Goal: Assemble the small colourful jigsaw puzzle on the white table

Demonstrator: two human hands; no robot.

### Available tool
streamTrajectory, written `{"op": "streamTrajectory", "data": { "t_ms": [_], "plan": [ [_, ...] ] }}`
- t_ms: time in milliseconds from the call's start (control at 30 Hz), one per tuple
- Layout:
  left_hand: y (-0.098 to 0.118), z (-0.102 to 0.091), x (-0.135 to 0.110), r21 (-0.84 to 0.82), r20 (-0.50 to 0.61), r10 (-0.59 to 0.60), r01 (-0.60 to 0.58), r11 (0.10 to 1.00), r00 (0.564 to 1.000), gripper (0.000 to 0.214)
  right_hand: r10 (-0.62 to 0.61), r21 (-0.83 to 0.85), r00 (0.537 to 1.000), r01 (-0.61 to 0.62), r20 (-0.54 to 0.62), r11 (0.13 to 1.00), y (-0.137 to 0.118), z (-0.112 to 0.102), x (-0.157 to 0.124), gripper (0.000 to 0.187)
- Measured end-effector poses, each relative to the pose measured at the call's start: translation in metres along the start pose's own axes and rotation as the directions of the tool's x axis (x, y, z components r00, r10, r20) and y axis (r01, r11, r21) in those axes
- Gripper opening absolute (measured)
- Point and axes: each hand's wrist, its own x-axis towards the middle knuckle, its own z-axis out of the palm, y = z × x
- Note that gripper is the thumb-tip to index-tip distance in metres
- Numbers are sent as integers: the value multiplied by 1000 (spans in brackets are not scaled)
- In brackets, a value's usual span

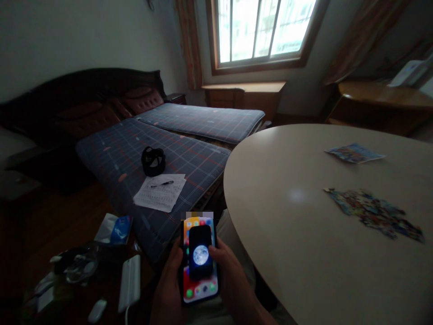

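Note:
Low in the middle of the view, a smartphone [203, 289] is held upright over my lap. Its screen is lit, with coloured app icons and a dark window showing a moon-like globe. My left hand [171, 275] wraps around its left edge. Along the right edge grips my right hand [232, 271], its thumb resting on the screen. The fingers behind the phone are hidden.
To the right stands a round white table [270, 180] with a heap of jigsaw pieces [375, 212] and a picture sheet [355, 153]. A bed [196, 149] holds papers [162, 198], a pen and a black strap [153, 161]. A white power strip [130, 282] lies lower left.

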Motion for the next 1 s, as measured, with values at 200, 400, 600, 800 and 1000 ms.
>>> {"op": "streamTrajectory", "data": {
  "t_ms": [200,400,600,800,1000],
  "plan": [
    [1,4,2,82,4,22,-22,996,1000,75,-23,-157,999,27,24,987,-7,-1,-7,62],
    [10,21,-4,-100,-35,-130,126,987,991,66,-117,-579,990,139,76,804,-22,-6,-17,71],
    [-1,16,-1,-295,-115,-176,135,946,978,49,-139,-784,972,237,192,574,-24,-18,-29,78],
    [8,12,0,-281,-167,-252,199,939,953,49,-211,-785,957,285,200,550,-11,-35,-42,77],
    [10,-20,18,-116,-282,-127,97,988,951,42,-445,-861,881,346,161,374,-61,-65,-108,36]
  ]
}}
